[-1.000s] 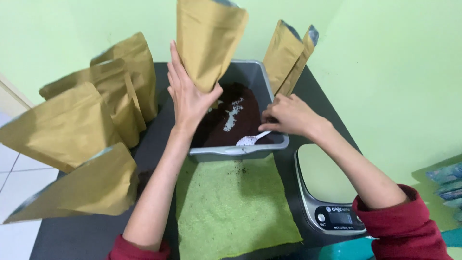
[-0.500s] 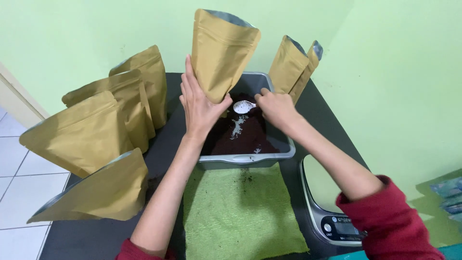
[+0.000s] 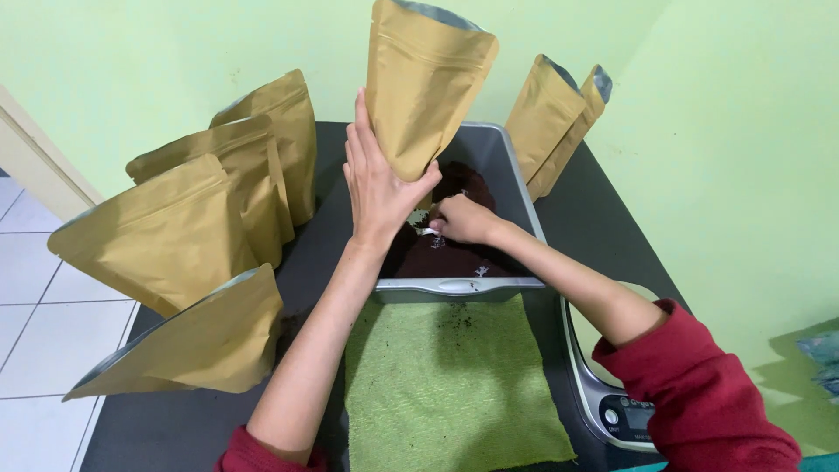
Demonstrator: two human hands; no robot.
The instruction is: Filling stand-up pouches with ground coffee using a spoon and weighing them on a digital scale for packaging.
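My left hand (image 3: 377, 183) holds a tan stand-up pouch (image 3: 424, 83) upright by its lower part, above the left side of a grey tub (image 3: 454, 286). The tub holds dark brown powder (image 3: 446, 255). My right hand (image 3: 463, 218) is down inside the tub, closed on a small white scoop (image 3: 423, 231) that is mostly hidden under the hand and the pouch. The pouch's top is open and faces away from me.
Several more tan pouches (image 3: 175, 236) stand or lean on the dark table at left, two more (image 3: 559, 114) at the back right. A green cloth (image 3: 454, 385) lies in front of the tub. A kitchen scale (image 3: 612, 402) sits at right, under my arm.
My right hand moved left and dipped the scoop into the powder close under the pouch. My left hand kept the pouch raised, shifted slightly.
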